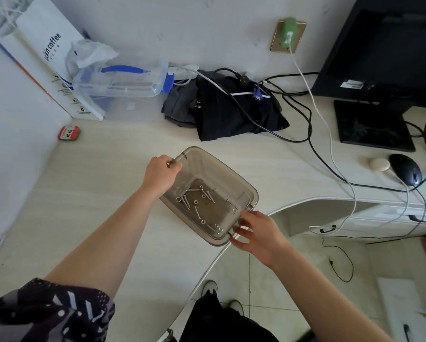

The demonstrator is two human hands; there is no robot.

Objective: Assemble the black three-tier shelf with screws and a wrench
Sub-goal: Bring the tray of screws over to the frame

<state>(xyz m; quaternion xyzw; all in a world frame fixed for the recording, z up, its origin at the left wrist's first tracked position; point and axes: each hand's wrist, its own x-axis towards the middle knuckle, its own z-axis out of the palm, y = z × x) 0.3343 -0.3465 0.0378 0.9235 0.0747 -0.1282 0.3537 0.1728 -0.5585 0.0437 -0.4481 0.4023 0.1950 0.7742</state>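
A translucent grey-brown plastic tray [234, 178] lies on the pale desk, near its curved front edge. Several loose silver screws [202, 201] are scattered on the tray's floor. My left hand [161, 172] grips the tray's far left rim, fingers curled over the edge. My right hand [256, 230] holds the tray's near right corner, thumb on top of the rim and fingers underneath. No shelf parts or wrench are in view.
A clear plastic box [120, 80] and a white coffee bag [46, 53] stand at the back left. Dark folded clothes [231, 107] with cables lie behind the tray. A monitor [384, 58], a mouse [405, 169] and a small red tin [69, 132] are also on the desk.
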